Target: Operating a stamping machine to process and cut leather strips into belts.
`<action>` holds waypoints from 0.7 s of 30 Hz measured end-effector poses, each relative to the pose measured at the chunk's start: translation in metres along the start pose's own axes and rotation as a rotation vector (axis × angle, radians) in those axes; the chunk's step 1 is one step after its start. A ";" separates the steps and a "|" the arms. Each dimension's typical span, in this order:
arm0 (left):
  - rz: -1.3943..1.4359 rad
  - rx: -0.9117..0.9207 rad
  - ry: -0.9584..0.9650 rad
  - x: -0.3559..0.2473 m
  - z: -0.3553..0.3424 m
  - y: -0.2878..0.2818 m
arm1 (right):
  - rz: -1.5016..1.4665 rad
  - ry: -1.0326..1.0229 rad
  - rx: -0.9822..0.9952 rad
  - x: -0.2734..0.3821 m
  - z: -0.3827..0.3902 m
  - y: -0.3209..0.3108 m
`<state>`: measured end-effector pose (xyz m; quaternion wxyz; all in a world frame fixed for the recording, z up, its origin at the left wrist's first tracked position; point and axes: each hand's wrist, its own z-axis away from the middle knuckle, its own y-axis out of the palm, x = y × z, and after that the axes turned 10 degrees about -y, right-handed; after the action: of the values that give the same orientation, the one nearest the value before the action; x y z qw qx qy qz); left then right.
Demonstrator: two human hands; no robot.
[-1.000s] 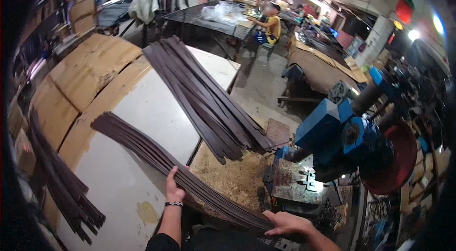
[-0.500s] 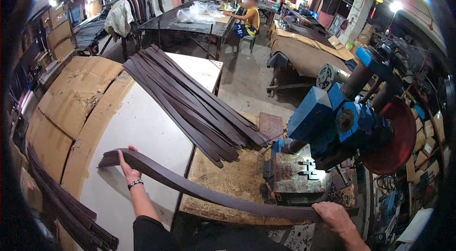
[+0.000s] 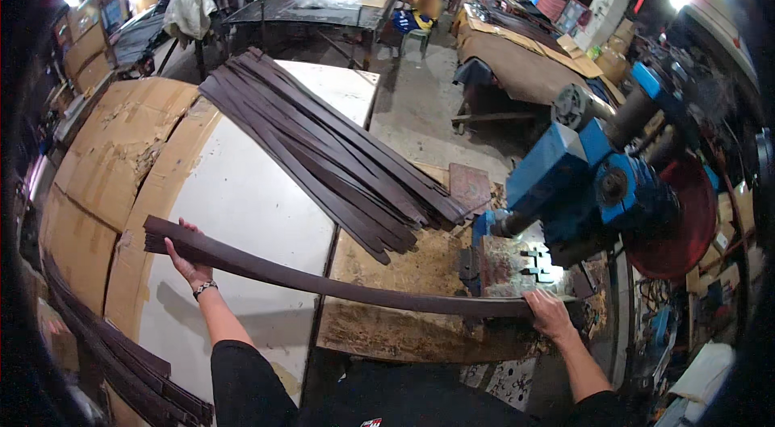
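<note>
A bundle of long dark brown leather strips [image 3: 355, 291] stretches between my hands, stacked flat and sagging slightly. My left hand [image 3: 190, 259] is closed round it near its left end, thumb on the near side and fingertips showing beyond. Toward the other end, my right hand [image 3: 547, 312] grips the bundle in front of the blue press machine [image 3: 585, 185]. A larger pile of dark brown strips [image 3: 323, 152] lies fanned across the white tabletop [image 3: 234, 213] beyond the bundle, its near ends over the worn wooden bench [image 3: 371, 261].
Cardboard [image 3: 121, 132] covers the table's left side. More dark strips [image 3: 129, 354] hang at the lower left. A brown sheet-covered table [image 3: 517, 76] stands beyond the machine. Farther back, a person [image 3: 421, 3] sits at a dark table [image 3: 315, 14] bearing clear plastic.
Both hands have moved away from me with the strip bundle, the left one also leftward. The bundle hangs straighter, its right part nearer the press. The seated person has raised an arm.
</note>
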<state>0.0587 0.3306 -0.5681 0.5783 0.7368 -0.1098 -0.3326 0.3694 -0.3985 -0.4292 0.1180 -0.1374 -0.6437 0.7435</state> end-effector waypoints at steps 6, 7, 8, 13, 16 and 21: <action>-0.127 -0.130 -0.034 -0.027 -0.019 -0.024 | -0.058 0.053 -0.063 -0.003 -0.006 -0.011; -0.108 -0.231 -0.003 -0.046 -0.015 -0.029 | -0.061 0.036 -0.035 0.001 -0.014 -0.017; -0.087 -0.332 0.035 -0.065 -0.011 -0.034 | -0.062 0.006 -0.030 0.005 -0.018 -0.020; -0.228 -0.120 -0.097 -0.130 -0.010 -0.090 | -0.049 -0.033 0.056 -0.008 -0.006 0.007; -0.301 -0.407 -0.053 -0.064 -0.041 -0.047 | -0.026 0.122 0.098 -0.028 0.046 0.029; -0.539 -0.487 0.133 -0.136 -0.003 -0.054 | -0.438 0.233 0.172 -0.022 0.023 0.019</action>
<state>-0.0543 0.4245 -0.5685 0.6343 0.6000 0.2086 -0.4407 0.3822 -0.4303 -0.4437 0.3606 -0.0689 -0.5748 0.7313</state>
